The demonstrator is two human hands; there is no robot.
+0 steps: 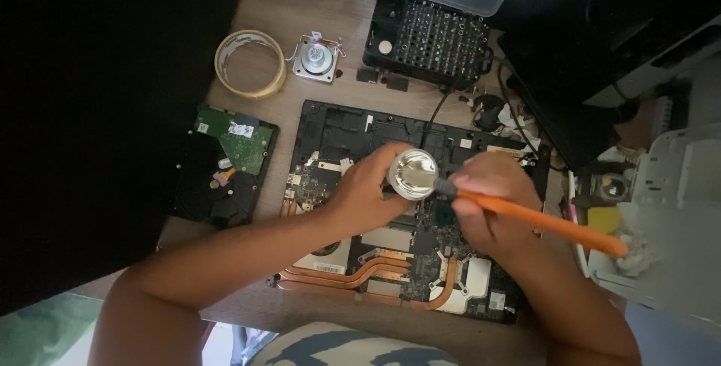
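Note:
An opened laptop (338, 137) lies on the wooden desk, its circuit board and copper heat pipes (353, 272) exposed. My left hand (368, 186) holds a small shiny round metal tin (411, 174) above the board. My right hand (484, 197) grips an orange-handled brush (548, 222), whose dark tip touches the rim of the tin.
A bare hard drive (225, 163) lies left of the laptop. Behind it are a roll of tape (250, 63), a small speaker part (315, 58) and a black screwdriver-bit case (432, 39) with a clear lid. Clutter and white items (668, 186) fill the right side.

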